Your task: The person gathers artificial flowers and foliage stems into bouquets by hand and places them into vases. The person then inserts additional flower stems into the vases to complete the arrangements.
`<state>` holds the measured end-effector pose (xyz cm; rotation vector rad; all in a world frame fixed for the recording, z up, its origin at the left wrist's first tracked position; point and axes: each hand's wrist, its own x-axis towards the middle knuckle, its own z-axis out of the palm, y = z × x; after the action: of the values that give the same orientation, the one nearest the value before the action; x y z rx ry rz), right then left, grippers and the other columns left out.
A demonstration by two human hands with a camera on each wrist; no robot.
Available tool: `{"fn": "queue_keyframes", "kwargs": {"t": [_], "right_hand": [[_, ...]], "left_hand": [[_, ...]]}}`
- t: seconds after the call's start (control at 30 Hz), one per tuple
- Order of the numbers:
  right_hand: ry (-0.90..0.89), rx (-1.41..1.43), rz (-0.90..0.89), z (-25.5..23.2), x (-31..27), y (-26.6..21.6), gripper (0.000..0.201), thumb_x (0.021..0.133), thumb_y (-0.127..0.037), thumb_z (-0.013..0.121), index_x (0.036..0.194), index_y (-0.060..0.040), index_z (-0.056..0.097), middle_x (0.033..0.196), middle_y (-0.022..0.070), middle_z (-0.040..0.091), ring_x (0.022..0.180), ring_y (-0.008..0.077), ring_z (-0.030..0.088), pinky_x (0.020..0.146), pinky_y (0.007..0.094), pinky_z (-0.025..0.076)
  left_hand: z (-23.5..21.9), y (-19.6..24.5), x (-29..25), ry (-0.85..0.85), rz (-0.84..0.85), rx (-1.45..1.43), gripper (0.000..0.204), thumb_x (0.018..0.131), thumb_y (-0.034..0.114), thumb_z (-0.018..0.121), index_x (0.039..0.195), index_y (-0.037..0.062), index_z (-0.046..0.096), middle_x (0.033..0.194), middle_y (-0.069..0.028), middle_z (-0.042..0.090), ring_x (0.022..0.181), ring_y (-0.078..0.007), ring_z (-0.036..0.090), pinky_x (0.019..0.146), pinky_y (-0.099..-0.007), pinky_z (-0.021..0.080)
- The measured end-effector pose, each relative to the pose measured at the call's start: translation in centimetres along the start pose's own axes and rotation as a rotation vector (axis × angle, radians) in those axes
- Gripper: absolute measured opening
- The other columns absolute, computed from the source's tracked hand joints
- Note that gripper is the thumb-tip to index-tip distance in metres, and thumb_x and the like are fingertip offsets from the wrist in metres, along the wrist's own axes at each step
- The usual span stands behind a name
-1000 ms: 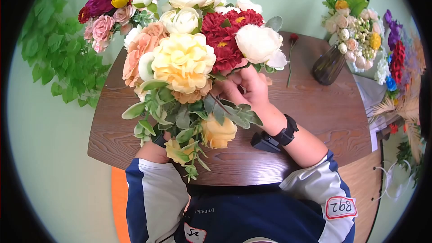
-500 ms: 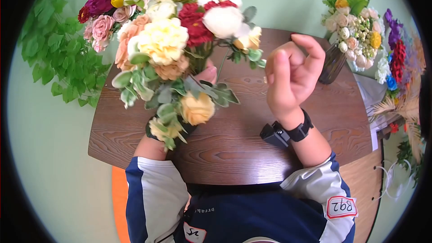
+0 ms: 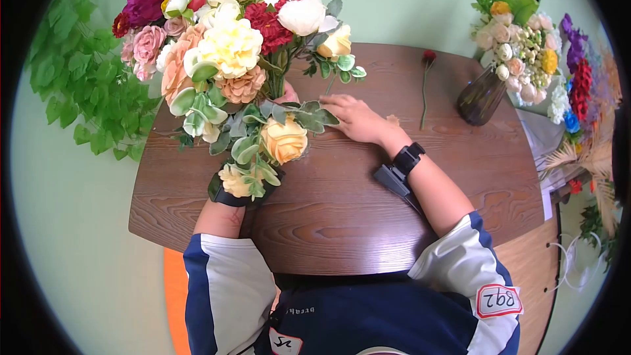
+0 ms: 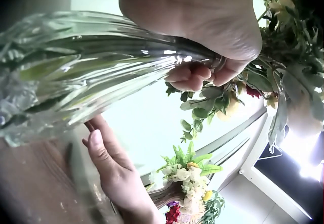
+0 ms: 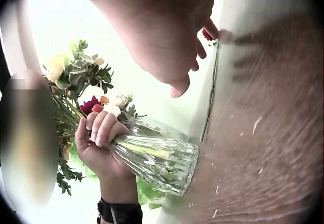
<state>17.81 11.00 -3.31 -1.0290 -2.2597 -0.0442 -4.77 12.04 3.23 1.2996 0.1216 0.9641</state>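
My left hand (image 5: 104,143) grips the neck of a clear ribbed glass vase (image 5: 157,155), its fingers curled round it. The vase base is down at the brown tabletop. Out of its mouth spreads a bouquet of artificial flowers: a pale yellow bloom (image 3: 230,49), a white peony (image 3: 302,16), red blooms (image 3: 268,28), a yellow rose (image 3: 284,139) and green leaves. In the head view these hide most of the left hand and the vase. My right hand (image 3: 358,119), fingers extended and holding nothing, is low over the table to the right of the vase.
A single red rose (image 3: 425,89) lies on the table (image 3: 473,177) to the right. Behind it stands a dark vase (image 3: 482,97) of cream and yellow flowers. Purple and pink flowers (image 3: 150,43) are at the back left, beside hanging green leaves (image 3: 92,79).
My right hand has left the bouquet, drawn back to the right with bent fingers, then come down low over the table. The bouquet has shifted left, with the left hand still on the vase.
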Motion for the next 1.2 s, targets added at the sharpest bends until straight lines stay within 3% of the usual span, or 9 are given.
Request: {"fn": "queue_keyframes", "kwargs": {"t": [0.1, 0.2, 0.4, 0.73, 0.8, 0.87, 1.0, 1.13, 1.2], "right_hand": [[-0.058, 0.008, 0.017, -0.7, 0.1, -1.0, 0.031, 0.087, -0.029, 0.051, 0.113, -0.0134, 0.057, 0.105, 0.0122, 0.056, 0.101, 0.0318, 0.052, 0.087, 0.0380, 0.042], [-0.262, 0.045, 0.246, -2.0, 0.9, -1.0, 0.027, 0.081, -0.024, 0.060, 0.105, -0.0109, 0.059, 0.100, 0.0118, 0.058, 0.098, 0.0315, 0.055, 0.086, 0.0401, 0.043], [0.041, -0.234, 0.552, -1.4, -0.1, -0.3, 0.012, 0.067, 0.000, 0.064, 0.078, 0.0008, 0.060, 0.084, 0.0191, 0.061, 0.084, 0.0357, 0.061, 0.073, 0.0409, 0.051], [-0.713, -0.300, 0.772, -6.8, 1.4, -4.6, 0.020, 0.066, -0.004, 0.058, 0.083, 0.0052, 0.064, 0.084, 0.0223, 0.064, 0.076, 0.0321, 0.065, 0.066, 0.0353, 0.053], [-0.826, -0.257, 0.818, -7.2, 1.7, -4.8, 0.025, 0.067, -0.006, 0.058, 0.088, 0.0063, 0.064, 0.085, 0.0211, 0.065, 0.076, 0.0298, 0.066, 0.065, 0.0326, 0.054], [-0.749, -0.043, 0.946, -7.5, 1.8, -4.6, 0.024, 0.066, -0.008, 0.055, 0.082, 0.0084, 0.062, 0.072, 0.0207, 0.064, 0.060, 0.0282, 0.065, 0.056, 0.0345, 0.053], [-0.404, 0.265, 0.932, -7.9, 1.8, -2.4, 0.019, 0.068, -0.007, 0.053, 0.077, 0.0084, 0.060, 0.061, 0.0184, 0.060, 0.046, 0.0227, 0.060, 0.047, 0.0336, 0.049], [0.408, 0.890, 0.794, -11.6, 2.3, -3.6, 0.008, 0.076, -0.004, 0.051, 0.068, -0.0015, 0.053, 0.051, 0.0031, 0.051, 0.037, 0.0104, 0.049, 0.034, 0.0242, 0.037], [0.686, 0.849, 0.586, -13.1, 2.0, -4.3, 0.013, 0.079, -0.003, 0.051, 0.066, -0.0046, 0.049, 0.052, -0.0015, 0.047, 0.038, 0.0064, 0.042, 0.035, 0.0200, 0.031]], "left_hand": [[-0.5, -0.7, 0.0, -0.025, 0.008, -0.054, 0.019, 0.094, 0.022, 0.048, 0.089, 0.0034, 0.053, 0.079, -0.0039, 0.057, 0.068, -0.0103, 0.054, 0.060, -0.0219, 0.045], [-0.9, -1.4, 0.1, -0.052, 0.019, -0.110, 0.021, 0.094, 0.023, 0.048, 0.088, 0.0033, 0.053, 0.077, -0.0040, 0.057, 0.067, -0.0108, 0.054, 0.059, -0.0224, 0.045], [-3.0, -1.3, 1.5, -0.319, -0.030, -0.077, 0.027, 0.092, 0.028, 0.051, 0.084, 0.0021, 0.053, 0.075, -0.0058, 0.056, 0.066, -0.0125, 0.053, 0.058, -0.0237, 0.044], [-1.1, -0.9, 1.2, -0.238, -0.084, 0.096, 0.034, 0.090, 0.032, 0.054, 0.081, -0.0012, 0.052, 0.071, -0.0081, 0.053, 0.069, -0.0184, 0.050, 0.058, -0.0295, 0.043], [-1.1, -2.1, 0.7, -0.055, -0.009, 0.119, 0.037, 0.089, 0.035, 0.055, 0.085, -0.0019, 0.054, 0.073, -0.0086, 0.055, 0.072, -0.0187, 0.052, 0.061, -0.0309, 0.044], [-3.2, -1.9, 3.0, -0.596, -0.097, -0.034, 0.042, 0.087, 0.040, 0.056, 0.088, -0.0020, 0.055, 0.072, -0.0081, 0.055, 0.074, -0.0189, 0.053, 0.063, -0.0315, 0.045], [-2.7, -2.5, 1.5, -0.419, -0.161, -0.192, 0.045, 0.085, 0.042, 0.057, 0.094, -0.0022, 0.055, 0.078, -0.0090, 0.057, 0.078, -0.0209, 0.054, 0.068, -0.0334, 0.046], [-2.6, -2.3, 1.6, -0.500, -0.170, -0.178, 0.046, 0.084, 0.042, 0.058, 0.096, -0.0024, 0.054, 0.080, -0.0094, 0.058, 0.079, -0.0213, 0.054, 0.068, -0.0347, 0.046], [1.6, -0.1, -0.1, -0.173, -0.163, -0.122, 0.042, 0.090, 0.039, 0.047, 0.085, -0.0030, 0.049, 0.079, -0.0111, 0.054, 0.069, -0.0180, 0.055, 0.064, -0.0240, 0.046]]}}
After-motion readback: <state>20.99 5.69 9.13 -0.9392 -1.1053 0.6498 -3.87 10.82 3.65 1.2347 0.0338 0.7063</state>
